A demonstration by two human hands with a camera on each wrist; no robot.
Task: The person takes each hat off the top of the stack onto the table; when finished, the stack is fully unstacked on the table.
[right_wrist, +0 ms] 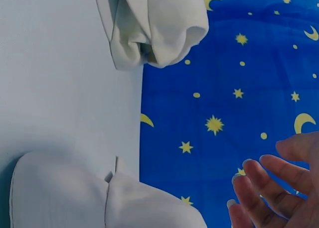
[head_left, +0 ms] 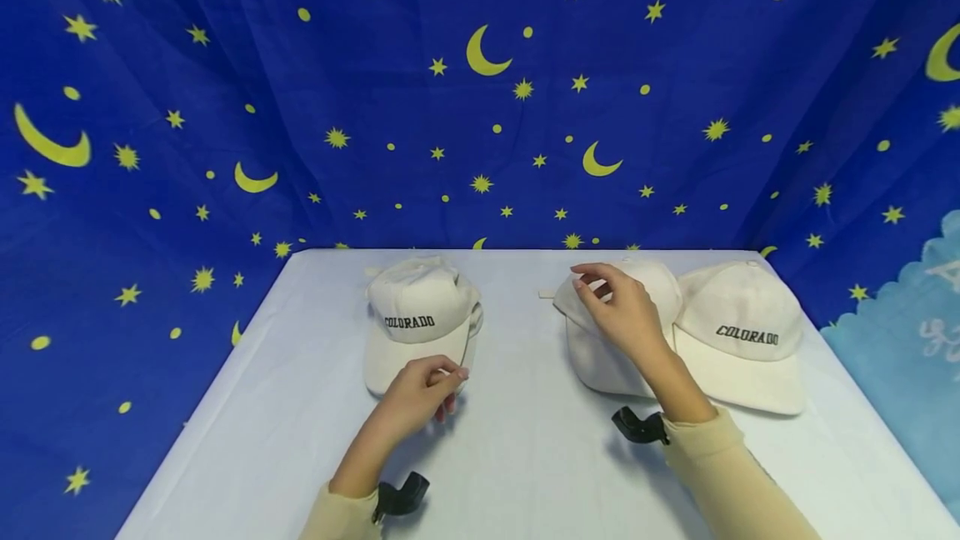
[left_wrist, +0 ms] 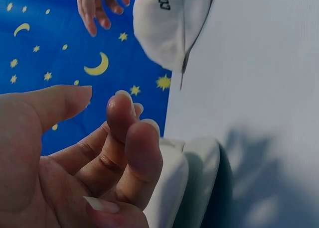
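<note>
On the left of the table, cream baseball caps (head_left: 412, 294) lettered COLORADO sit one over another; two brims (left_wrist: 199, 173) show together in the left wrist view. My left hand (head_left: 418, 394) hovers by the front brim, fingers loosely bent, with nothing between thumb and fingertips. To the right lies a second cream cap (head_left: 600, 361), its strap pointing left and its front partly hidden behind my right hand (head_left: 626, 311). That hand hangs above this cap, fingers apart and loosely bent, holding nothing. A third COLORADO cap (head_left: 738, 307) overlaps it on the right.
The caps stand toward the back of a white-covered table (head_left: 510, 457). A blue curtain (head_left: 420, 107) with yellow moons and stars hangs behind and at the sides. A light blue lettered cloth (head_left: 900, 348) hangs at the far right. Black wrist mounts (head_left: 405, 494) are strapped to both forearms.
</note>
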